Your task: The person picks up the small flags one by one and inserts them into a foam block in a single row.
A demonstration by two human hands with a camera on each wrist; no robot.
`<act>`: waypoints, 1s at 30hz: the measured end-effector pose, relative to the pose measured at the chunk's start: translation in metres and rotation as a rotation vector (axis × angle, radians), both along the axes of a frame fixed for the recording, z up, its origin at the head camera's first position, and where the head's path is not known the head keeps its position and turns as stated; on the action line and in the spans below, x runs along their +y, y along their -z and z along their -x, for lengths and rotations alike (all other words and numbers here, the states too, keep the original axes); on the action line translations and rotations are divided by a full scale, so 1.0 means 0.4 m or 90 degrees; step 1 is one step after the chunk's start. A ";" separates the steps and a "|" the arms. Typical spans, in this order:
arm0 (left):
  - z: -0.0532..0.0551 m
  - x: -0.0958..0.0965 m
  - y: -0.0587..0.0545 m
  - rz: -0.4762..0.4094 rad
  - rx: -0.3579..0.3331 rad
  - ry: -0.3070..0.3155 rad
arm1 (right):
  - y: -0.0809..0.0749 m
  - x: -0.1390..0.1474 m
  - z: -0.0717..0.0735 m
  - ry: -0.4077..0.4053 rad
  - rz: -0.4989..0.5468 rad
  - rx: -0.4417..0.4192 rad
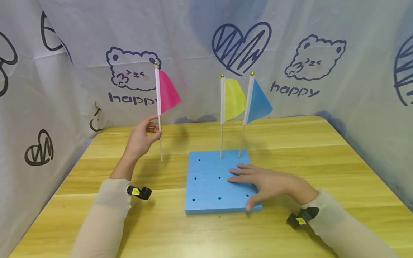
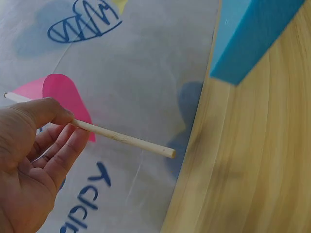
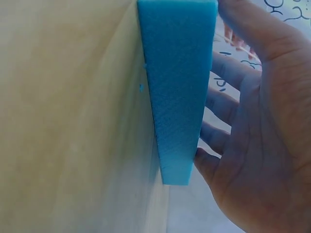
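Observation:
My left hand (image 1: 142,138) pinches the wooden stick of a pink flag (image 1: 167,94) between thumb and fingers, left of the blue foam board (image 1: 206,188). The flag stands nearly upright; in the left wrist view the bare lower end of its stick (image 2: 129,140) juts past the fingertips. On the board's right part rests my right hand (image 1: 267,181), fingers spread and fairly straight, thumb near the front right corner. In the right wrist view the board's side (image 3: 177,92) shows beside the fingers. A yellow flag (image 1: 233,99) and a blue flag (image 1: 258,102) stand in the board's back row.
Several small holes, such as one hole (image 1: 219,177) in the middle, dot the board's top. It lies on a wood-grain table (image 1: 155,222). Behind the table hangs a pale cloth (image 1: 190,46) with bear and heart drawings.

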State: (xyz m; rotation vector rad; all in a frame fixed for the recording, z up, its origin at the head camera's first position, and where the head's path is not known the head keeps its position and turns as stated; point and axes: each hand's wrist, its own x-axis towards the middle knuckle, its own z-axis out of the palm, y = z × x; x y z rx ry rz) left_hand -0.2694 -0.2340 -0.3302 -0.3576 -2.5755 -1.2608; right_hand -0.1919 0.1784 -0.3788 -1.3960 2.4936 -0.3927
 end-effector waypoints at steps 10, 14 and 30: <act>0.015 0.087 0.002 -0.065 0.006 0.046 | 0.003 -0.002 -0.004 0.005 -0.002 0.002; 0.026 0.114 0.007 -0.098 0.003 0.063 | 0.001 -0.001 -0.005 0.009 -0.002 -0.004; 0.039 0.206 0.054 -0.250 -0.012 0.114 | 0.010 -0.001 -0.005 0.015 0.008 -0.010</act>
